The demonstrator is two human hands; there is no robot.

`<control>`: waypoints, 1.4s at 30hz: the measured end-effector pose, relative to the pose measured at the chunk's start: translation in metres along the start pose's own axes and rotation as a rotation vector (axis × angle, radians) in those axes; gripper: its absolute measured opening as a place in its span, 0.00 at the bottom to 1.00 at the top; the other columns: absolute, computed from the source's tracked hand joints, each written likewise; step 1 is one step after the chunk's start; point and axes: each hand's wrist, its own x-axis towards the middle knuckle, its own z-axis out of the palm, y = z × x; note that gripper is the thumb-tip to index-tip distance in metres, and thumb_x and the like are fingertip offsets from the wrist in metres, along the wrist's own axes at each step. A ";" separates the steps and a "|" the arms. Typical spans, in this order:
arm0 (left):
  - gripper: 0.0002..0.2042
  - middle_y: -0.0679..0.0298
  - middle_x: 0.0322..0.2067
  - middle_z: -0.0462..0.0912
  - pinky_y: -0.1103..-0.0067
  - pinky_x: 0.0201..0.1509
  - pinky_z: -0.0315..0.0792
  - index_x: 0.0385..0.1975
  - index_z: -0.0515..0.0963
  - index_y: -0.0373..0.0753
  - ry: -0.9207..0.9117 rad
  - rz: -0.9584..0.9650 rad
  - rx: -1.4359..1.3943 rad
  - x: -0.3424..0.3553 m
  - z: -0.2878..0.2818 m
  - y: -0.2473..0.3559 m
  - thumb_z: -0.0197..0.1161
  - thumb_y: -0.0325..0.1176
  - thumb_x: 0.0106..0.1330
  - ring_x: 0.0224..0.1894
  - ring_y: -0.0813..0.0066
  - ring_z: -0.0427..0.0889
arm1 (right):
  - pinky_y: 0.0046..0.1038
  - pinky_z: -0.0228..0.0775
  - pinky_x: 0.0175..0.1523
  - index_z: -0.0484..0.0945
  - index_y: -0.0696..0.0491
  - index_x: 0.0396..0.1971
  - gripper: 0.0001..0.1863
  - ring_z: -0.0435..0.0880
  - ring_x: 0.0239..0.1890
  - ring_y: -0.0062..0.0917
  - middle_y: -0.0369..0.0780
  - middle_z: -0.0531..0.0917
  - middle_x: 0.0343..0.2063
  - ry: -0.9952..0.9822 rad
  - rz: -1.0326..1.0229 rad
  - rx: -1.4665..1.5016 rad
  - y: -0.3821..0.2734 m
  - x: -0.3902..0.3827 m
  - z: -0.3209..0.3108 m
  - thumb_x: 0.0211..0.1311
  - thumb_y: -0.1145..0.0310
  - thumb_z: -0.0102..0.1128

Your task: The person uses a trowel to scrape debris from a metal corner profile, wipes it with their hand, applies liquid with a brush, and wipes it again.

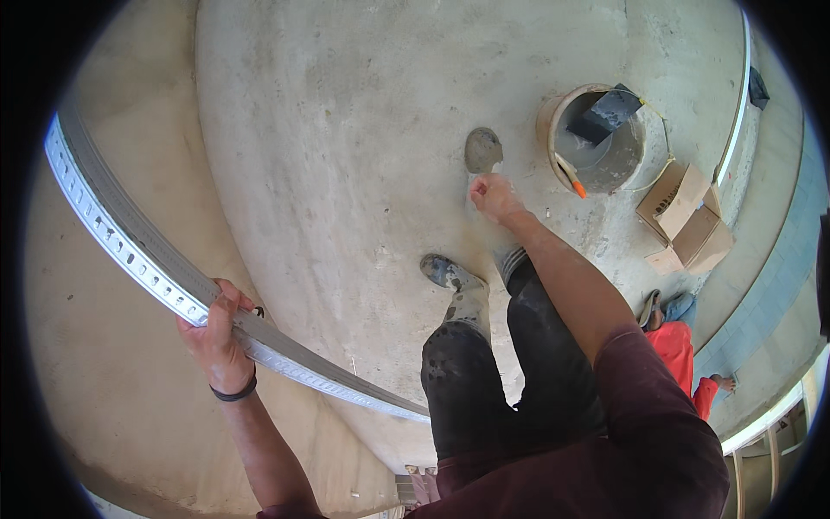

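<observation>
A long silver metal channel [130,251], with a row of slots along one face, runs from the upper left down beside my legs. My left hand [220,337] grips it around its middle, fingers wrapped over the grey edge. Out in front of my knees, my right hand [497,197] is held with curled fingers, and no tool shows in it. A rounded dark grey shape [482,150] lies just beyond that hand; I cannot tell what it is. To the right of it stands a bucket [546,130] holding greyish water, a dark flat block [605,112] and an orange-tipped handle [577,186].
An open cardboard box [692,221] sits right of the bucket on the concrete floor [346,104]. Farther right is another person in red clothing [674,350], partly hidden by my arm. My boot [445,272] is planted ahead of me. A plastered surface [112,363] borders the left side.
</observation>
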 end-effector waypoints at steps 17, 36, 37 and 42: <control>0.19 0.61 0.27 0.75 0.80 0.33 0.69 0.43 0.74 0.32 0.207 0.066 0.067 0.011 0.008 -0.033 0.70 0.36 0.57 0.26 0.76 0.75 | 0.43 0.74 0.57 0.83 0.52 0.40 0.08 0.81 0.53 0.43 0.46 0.82 0.45 0.252 0.018 -0.286 0.033 0.114 0.164 0.65 0.68 0.58; 0.18 0.60 0.28 0.75 0.79 0.32 0.70 0.42 0.75 0.31 0.217 0.112 0.066 0.000 -0.008 -0.026 0.69 0.36 0.59 0.26 0.75 0.75 | 0.43 0.78 0.50 0.86 0.53 0.34 0.08 0.86 0.43 0.47 0.51 0.87 0.36 0.253 0.117 -0.177 0.039 0.103 0.150 0.62 0.67 0.59; 0.18 0.60 0.28 0.75 0.80 0.32 0.69 0.42 0.75 0.31 0.218 0.130 0.083 0.001 -0.010 -0.026 0.69 0.37 0.58 0.26 0.75 0.75 | 0.43 0.78 0.50 0.86 0.52 0.34 0.08 0.86 0.44 0.47 0.51 0.87 0.37 0.253 0.112 -0.190 0.041 0.104 0.153 0.62 0.67 0.59; 0.20 0.60 0.27 0.72 0.80 0.31 0.68 0.42 0.73 0.29 0.241 0.159 0.162 0.003 -0.008 -0.026 0.69 0.38 0.57 0.26 0.76 0.73 | 0.42 0.78 0.55 0.88 0.53 0.39 0.12 0.86 0.49 0.47 0.51 0.87 0.42 0.260 0.173 -0.294 0.030 0.116 0.159 0.63 0.66 0.58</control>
